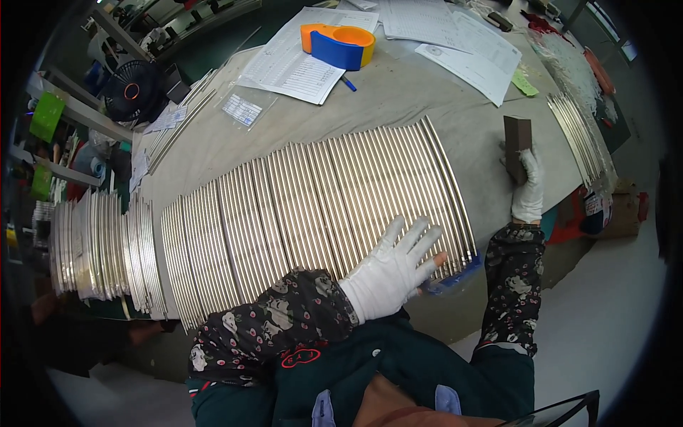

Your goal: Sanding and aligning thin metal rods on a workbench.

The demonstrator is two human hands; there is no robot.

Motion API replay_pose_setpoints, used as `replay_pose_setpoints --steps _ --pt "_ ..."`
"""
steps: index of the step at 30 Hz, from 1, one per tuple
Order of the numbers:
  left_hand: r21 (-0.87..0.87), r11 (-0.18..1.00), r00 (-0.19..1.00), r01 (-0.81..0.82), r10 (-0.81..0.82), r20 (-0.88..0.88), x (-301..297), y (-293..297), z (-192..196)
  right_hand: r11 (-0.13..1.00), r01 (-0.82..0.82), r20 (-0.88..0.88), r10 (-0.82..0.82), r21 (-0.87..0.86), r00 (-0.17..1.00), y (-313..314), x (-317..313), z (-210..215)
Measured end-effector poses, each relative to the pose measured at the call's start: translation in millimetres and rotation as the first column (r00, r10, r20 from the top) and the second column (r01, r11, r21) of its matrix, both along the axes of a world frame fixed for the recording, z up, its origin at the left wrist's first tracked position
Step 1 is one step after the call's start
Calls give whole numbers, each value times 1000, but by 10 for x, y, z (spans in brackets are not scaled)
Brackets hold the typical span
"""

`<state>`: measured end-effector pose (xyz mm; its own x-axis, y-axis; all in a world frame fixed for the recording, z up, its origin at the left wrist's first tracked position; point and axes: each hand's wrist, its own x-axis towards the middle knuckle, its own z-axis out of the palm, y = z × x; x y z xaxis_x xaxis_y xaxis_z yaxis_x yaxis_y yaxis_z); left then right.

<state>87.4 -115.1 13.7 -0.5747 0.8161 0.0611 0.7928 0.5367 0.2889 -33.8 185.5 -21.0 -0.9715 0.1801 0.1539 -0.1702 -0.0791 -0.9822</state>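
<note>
Many shiny metal rods (pixel 306 206) lie side by side in a broad row across the table. My left hand (pixel 388 274), in a white glove with the tip of one finger bare, rests open on the near ends of the rods toward the right, fingers spread. Beside it, blue material (pixel 459 276) shows at the near ends of the rightmost rods. Off to the right of the row, my right hand (pixel 528 181), also gloved in white, is closed around a dark brown rectangular block (pixel 518 142). Its fingers are partly hidden by the block.
Bundled rods (pixel 92 242) lie at the left edge, and more rods (pixel 575 135) at the right. Paper sheets (pixel 292 71), an orange and blue tape dispenser (pixel 338 46) and a blue pen (pixel 348 83) lie at the back. A black fan (pixel 133 91) stands far left.
</note>
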Motion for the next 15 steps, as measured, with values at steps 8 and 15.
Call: replay_pose_setpoints --steps 8,15 --pt "-70 997 999 21 -17 52 -2 -71 74 999 31 4 -32 13 999 -20 22 28" --pt "-66 997 997 27 -23 67 -25 -73 96 999 29 19 -29 19 999 -48 -8 63"
